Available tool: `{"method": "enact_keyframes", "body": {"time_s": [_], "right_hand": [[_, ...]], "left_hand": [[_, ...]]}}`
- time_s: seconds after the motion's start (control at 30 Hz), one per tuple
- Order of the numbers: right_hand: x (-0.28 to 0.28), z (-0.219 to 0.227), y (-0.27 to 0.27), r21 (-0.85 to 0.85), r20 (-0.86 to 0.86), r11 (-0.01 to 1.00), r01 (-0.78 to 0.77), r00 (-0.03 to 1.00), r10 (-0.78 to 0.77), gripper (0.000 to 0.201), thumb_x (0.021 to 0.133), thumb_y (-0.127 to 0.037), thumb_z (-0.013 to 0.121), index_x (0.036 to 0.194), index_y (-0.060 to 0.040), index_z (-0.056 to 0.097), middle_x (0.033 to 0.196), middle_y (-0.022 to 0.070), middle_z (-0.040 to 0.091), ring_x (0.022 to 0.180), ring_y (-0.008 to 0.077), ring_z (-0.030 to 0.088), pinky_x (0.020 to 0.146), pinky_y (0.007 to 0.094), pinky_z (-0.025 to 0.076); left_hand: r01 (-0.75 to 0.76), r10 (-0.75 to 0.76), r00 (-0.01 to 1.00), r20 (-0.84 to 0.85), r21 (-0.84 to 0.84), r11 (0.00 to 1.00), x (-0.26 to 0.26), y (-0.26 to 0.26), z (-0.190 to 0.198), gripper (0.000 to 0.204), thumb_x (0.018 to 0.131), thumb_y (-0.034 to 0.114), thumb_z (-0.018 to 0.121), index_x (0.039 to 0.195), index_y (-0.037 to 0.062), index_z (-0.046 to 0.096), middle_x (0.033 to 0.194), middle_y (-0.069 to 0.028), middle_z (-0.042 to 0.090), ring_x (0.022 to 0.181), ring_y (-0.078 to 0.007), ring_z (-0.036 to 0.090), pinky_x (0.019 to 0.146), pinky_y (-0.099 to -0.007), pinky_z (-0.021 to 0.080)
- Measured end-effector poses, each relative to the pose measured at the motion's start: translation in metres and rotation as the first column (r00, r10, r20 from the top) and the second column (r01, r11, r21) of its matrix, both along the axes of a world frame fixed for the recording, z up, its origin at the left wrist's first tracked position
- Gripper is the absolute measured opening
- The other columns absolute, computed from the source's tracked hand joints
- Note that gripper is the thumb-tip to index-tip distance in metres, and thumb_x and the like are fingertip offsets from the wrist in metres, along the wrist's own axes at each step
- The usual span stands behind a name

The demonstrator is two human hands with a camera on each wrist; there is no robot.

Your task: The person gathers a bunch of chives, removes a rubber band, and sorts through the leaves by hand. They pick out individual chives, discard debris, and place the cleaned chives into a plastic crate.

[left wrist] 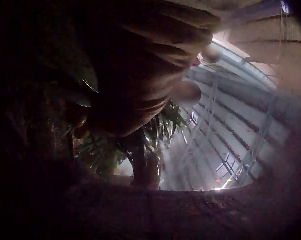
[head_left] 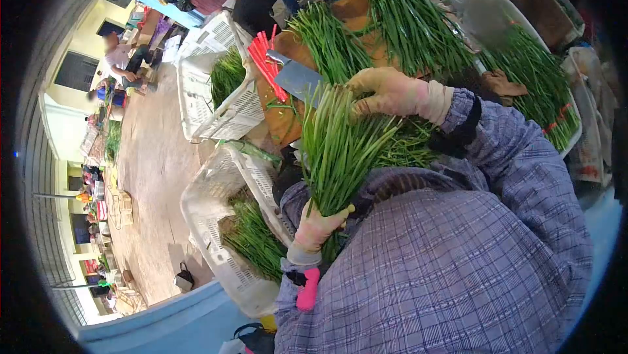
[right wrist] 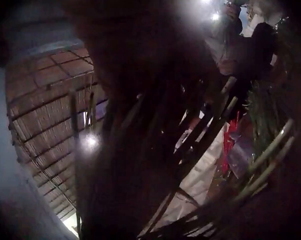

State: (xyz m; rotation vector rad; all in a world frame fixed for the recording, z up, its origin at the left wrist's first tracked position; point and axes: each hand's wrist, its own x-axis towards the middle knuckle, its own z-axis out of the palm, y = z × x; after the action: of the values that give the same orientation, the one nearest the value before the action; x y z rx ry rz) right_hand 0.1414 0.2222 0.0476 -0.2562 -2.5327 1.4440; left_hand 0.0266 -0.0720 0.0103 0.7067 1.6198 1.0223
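Head view bright, edges warped; wrist views dim, seemingly blurred.

Black bag (head_left: 184, 277), set on the floor (head_left: 154, 190), left. Pale building (head_left: 91, 48) with dark windows (head_left: 76, 70), seen far left; light-topped person (head_left: 120, 59), seated nearby. Dark-clothed figure (head_left: 258, 2), partly shown, far side. Blue ledge (head_left: 160, 318), seen near left.

The cleaver (head_left: 297, 80) blocks passage beyond the bunch (head_left: 337, 148).

- I see a brightly lit brown floor (head_left: 154, 158).
- Left of the floor, I make out a cream wall (head_left: 89, 38) with dark windows (head_left: 77, 71).
- Beyond that wall from the floor, I see a ribbed roof (head_left: 33, 151).
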Motion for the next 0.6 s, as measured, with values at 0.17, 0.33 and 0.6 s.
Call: {"method": "enact_keyframes", "body": {"time_s": [0.17,0.33,0.6], "right_hand": [[0.001,-0.012,0.010,-0.015,-0.200,0.979,0.203,0.959,-0.202,0.020,0.089,-0.014,0.058,0.102,-0.0004,0.066,0.091,0.0100,0.067,0.091,0.0229,0.062,0.085,0.0327,0.047],[0.011,0.015,0.033,-0.399,-0.247,0.889,0.226,0.907,-0.341,0.024,0.092,-0.025,0.058,0.093,-0.0035,0.070,0.088,0.0062,0.069,0.079,0.0144,0.062,0.074,0.0286,0.050],[0.001,0.031,-0.001,-0.088,-0.021,0.988,0.128,0.991,-0.131,0.035,0.080,-0.031,0.072,0.096,-0.0008,0.064,0.087,0.0106,0.067,0.082,0.0195,0.061,0.075,0.0326,0.047]], "left_hand": [[-0.052,0.050,0.996,0.077,0.024,0.998,0.000,0.000,-0.006,0.029,0.078,0.002,0.068,0.106,0.0009,0.060,0.083,-0.0043,0.066,0.059,-0.0089,0.055,0.053,-0.0238,0.045],[-0.082,0.083,0.993,0.083,-0.008,0.997,0.000,-0.001,0.001,0.032,0.077,0.000,0.068,0.108,0.0008,0.058,0.084,-0.0046,0.066,0.059,-0.0088,0.055,0.053,-0.0235,0.046],[-0.056,0.055,0.998,0.029,0.013,0.998,-0.001,0.005,-0.005,0.033,0.078,0.002,0.065,0.110,0.0000,0.058,0.087,-0.0053,0.067,0.062,-0.0094,0.057,0.055,-0.0225,0.047]]}}
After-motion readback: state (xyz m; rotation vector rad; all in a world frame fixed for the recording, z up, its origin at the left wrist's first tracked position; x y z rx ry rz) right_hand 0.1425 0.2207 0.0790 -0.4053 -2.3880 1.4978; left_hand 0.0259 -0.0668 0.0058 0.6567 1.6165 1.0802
